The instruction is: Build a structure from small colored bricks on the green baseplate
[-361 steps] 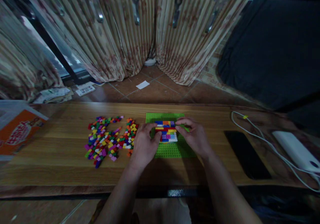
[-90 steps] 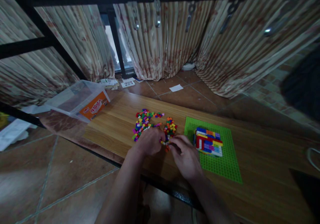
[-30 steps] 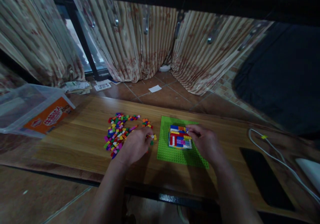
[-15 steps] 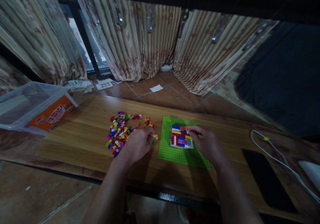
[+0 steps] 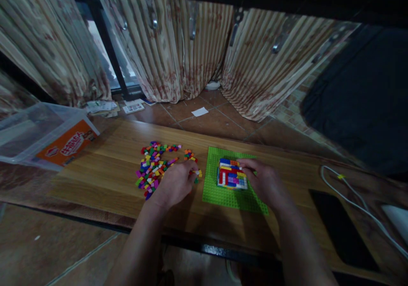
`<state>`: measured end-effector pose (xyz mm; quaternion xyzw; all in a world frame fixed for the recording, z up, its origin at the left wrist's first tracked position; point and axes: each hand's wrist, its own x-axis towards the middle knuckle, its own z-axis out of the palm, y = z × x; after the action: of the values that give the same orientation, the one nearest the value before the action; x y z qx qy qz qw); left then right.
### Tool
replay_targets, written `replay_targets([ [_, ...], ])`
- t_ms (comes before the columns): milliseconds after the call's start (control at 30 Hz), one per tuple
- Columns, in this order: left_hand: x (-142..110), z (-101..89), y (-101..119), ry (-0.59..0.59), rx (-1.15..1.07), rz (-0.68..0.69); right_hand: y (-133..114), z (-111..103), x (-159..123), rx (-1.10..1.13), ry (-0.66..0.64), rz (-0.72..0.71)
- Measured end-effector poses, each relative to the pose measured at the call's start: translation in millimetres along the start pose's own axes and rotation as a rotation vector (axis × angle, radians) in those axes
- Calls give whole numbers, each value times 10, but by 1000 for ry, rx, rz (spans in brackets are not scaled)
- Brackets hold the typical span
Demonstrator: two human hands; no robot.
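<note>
A green studded baseplate [image 5: 223, 194] lies on the wooden table [image 5: 105, 171]. On it stands a block of stacked coloured bricks [image 5: 231, 176]. My right hand [image 5: 266, 182] rests against the block's right side, with its fingertips curled onto the top far edge. A loose pile of small coloured bricks [image 5: 154, 167] lies to the left of the plate. My left hand [image 5: 174, 183] sits at the pile's right edge, fingers curled down among the bricks; what they pinch is hidden.
A clear plastic box with an orange label [image 5: 47, 135] stands at the table's left end. A black phone [image 5: 338, 226], a white cable [image 5: 353, 203] and a white device [image 5: 395, 216] lie at the right. Curtains [image 5: 197, 48] hang behind over a tiled floor.
Three seconds ago both hands were at the brick pile. My right hand has since moved over to the block on the plate and stays there; my left hand remains at the pile.
</note>
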<state>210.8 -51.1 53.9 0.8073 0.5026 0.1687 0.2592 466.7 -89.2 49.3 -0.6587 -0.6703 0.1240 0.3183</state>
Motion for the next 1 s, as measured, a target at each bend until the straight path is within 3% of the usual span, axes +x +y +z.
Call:
replay_targets([
  [667,-7,-2,17,-6,9,-7,57,104,-23,181,58,188],
  [833,0,19,20,-7,17,-7,26,104,-41,175,75,170],
  [1000,5,12,44,-20,20,-20,47,108,-46,329,92,235],
])
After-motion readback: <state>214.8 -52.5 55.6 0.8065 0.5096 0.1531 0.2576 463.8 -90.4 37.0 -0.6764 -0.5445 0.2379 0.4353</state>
